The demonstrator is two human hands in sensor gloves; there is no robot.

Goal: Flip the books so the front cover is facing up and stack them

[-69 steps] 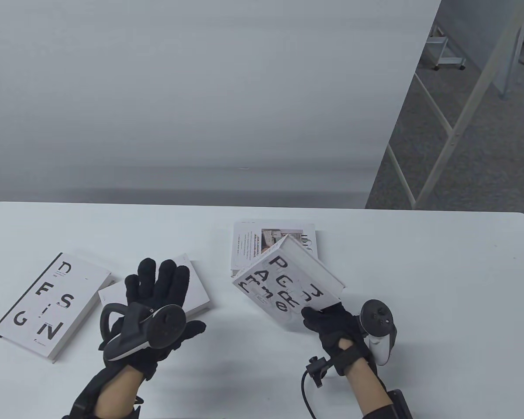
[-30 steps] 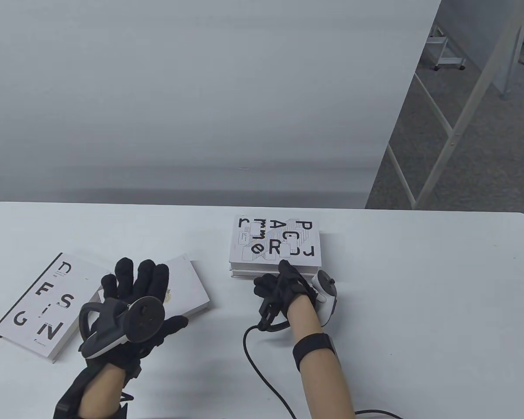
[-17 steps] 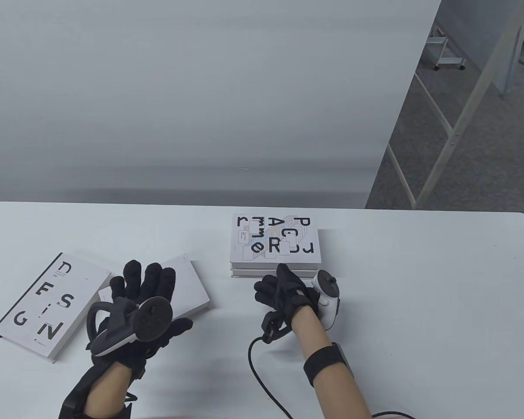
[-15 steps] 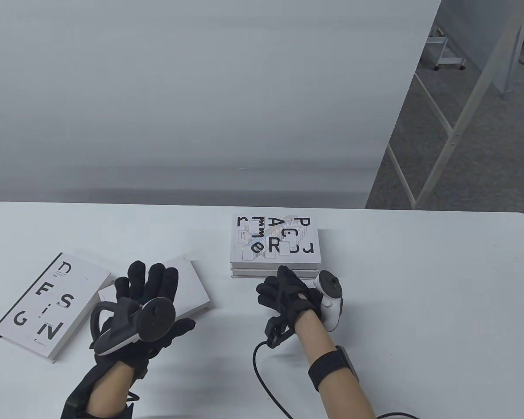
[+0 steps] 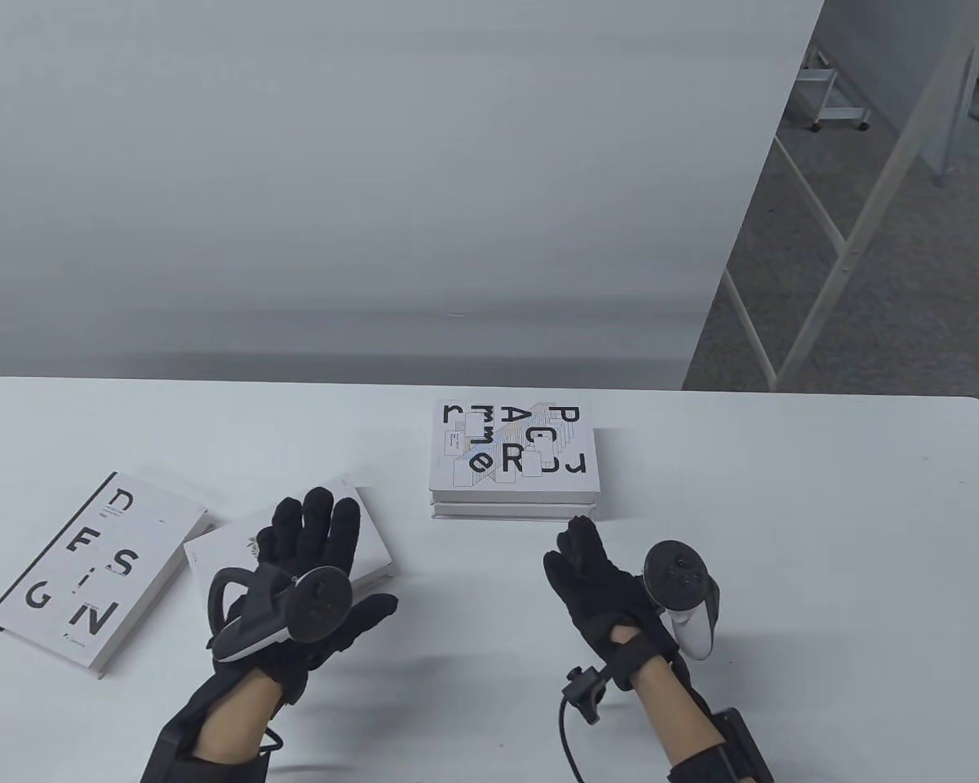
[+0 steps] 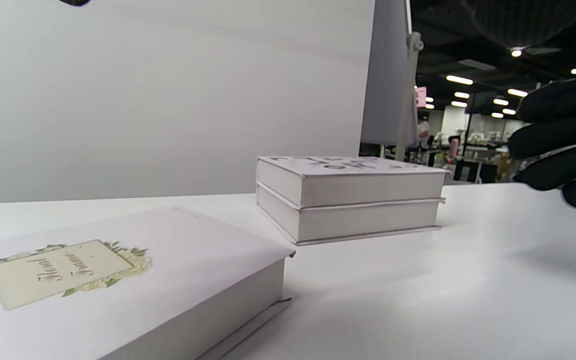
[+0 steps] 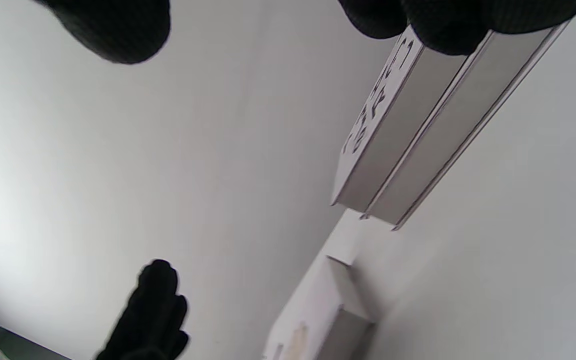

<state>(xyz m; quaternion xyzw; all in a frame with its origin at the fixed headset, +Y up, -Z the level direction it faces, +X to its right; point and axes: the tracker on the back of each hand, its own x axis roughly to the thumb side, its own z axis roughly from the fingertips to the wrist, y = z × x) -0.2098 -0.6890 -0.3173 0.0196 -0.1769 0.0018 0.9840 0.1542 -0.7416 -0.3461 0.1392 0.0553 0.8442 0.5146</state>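
Two white books lie stacked (image 5: 514, 461) at the table's middle, the top one face up with large black letters. A white floral-label book (image 5: 236, 548) lies face up at the left, partly resting on a white book lettered DESIGN (image 5: 90, 567). My left hand (image 5: 343, 563) is open with fingers spread over the floral book; I cannot tell whether it touches it. My right hand (image 5: 567, 548) is empty, its fingertips (image 5: 583, 528) just in front of the stack's near edge. The left wrist view shows the floral book (image 6: 93, 280) and the stack (image 6: 348, 200). The right wrist view shows the stack (image 7: 408, 130).
The white table (image 5: 783, 530) ends at a grey wall behind. To the right, beyond the table's edge, is carpeted floor with a white metal frame (image 5: 832, 245). A cable (image 5: 567, 734) hangs from my right wrist.
My right hand let go of the lettered book on the stack, drew back toward me and to the right, and turned over. My left hand shifted right over the floral book.
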